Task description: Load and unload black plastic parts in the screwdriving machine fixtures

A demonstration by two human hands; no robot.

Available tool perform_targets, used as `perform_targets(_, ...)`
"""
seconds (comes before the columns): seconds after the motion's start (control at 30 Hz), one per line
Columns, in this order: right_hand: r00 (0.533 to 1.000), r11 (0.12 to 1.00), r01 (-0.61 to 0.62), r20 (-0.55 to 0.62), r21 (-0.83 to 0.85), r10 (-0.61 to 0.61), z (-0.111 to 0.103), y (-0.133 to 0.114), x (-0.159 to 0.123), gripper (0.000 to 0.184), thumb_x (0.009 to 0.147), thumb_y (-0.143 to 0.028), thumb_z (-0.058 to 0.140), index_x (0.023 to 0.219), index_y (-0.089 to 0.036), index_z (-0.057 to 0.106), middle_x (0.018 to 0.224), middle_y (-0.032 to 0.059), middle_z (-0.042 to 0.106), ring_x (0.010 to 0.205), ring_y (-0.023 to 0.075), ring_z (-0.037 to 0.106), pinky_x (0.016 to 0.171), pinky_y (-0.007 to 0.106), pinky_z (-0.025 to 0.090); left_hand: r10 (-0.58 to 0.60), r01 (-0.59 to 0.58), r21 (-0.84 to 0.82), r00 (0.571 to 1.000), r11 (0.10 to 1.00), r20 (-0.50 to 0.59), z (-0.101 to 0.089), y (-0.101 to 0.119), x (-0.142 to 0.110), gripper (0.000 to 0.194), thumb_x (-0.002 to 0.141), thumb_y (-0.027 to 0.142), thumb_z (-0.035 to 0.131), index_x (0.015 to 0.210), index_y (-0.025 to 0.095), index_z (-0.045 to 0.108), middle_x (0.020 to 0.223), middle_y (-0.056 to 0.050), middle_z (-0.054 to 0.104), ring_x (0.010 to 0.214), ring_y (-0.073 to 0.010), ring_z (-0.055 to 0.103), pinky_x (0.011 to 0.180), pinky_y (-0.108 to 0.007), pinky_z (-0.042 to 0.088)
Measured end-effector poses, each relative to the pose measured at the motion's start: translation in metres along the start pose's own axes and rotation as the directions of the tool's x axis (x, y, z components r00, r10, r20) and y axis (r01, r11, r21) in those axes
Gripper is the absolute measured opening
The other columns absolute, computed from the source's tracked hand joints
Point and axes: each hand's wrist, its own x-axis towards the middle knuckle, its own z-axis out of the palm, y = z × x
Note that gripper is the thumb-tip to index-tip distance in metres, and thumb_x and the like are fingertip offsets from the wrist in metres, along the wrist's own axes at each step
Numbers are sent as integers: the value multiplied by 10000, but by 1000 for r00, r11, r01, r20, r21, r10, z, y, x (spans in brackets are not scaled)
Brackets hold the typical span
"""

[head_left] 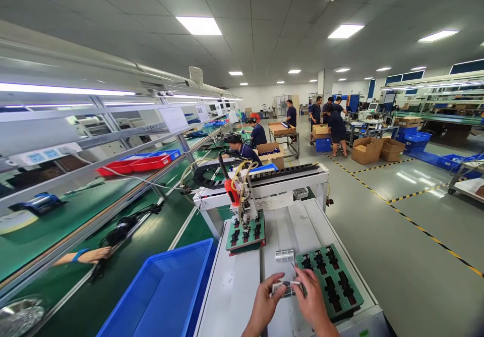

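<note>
Both hands meet over the white machine bed. My left hand point(265, 300) pinches the left side of a small pale sheet-like piece point(286, 289) with grey and dark parts; its exact kind is unclear. On its right side the fingers of my right hand point(312, 297) are closed. A thin dark sliver sticks up by the right fingertips, too small to name. Just beyond lies a silvery sheet point(284, 255) divided into small cells. Beside my right hand sits a green fixture plate point(353, 290), black parts in its back row and dark recesses nearer me.
Ahead, a machine head with a red body point(232, 191) stands over a second green fixture point(231, 246). A blue bin point(159, 296) is at left, beside a green conveyor point(151, 236). Another person's hand point(96, 255) reaches onto that line. A metal tray point(300, 192) of small parts sits behind.
</note>
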Motion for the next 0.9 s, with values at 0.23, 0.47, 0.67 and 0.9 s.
perform_targets(0.23,998,997,46,-33,63,-44,-3,-4,7,612,989,-188,612,1557,-356,458,1097,50,740,1110,293,689,1007,469,582,-19,12,-134,999,991,-48,-2,-3,-4,510,790,673,793,865,171,747,783,-69,792,751,-240,721,726,-326,558)
perform_targets(0.47,986,986,160,29,52,-162,0,-12,3,495,1014,-194,579,1466,-394,549,1054,28,760,1141,304,670,1037,501,557,-6,-2,-87,995,996,-101,3,-3,-5,495,831,660,757,768,172,702,704,-26,703,684,-197,622,667,-286,477)
perform_targets(0.67,996,959,16,-90,283,10,20,-19,-2,650,1004,-238,550,1605,-376,343,1397,83,644,1216,267,669,1003,433,620,-9,8,-9,994,1000,-109,5,-9,-12,541,844,690,725,687,174,684,649,-16,671,674,-193,584,663,-279,436)
perform_targets(0.9,994,924,-54,-66,379,85,36,-21,-1,620,976,-286,588,1559,-429,432,1443,86,579,1200,317,673,865,428,684,21,-18,57,998,998,-52,10,-23,-18,505,890,658,677,719,183,705,695,-35,698,719,-211,609,718,-312,472)
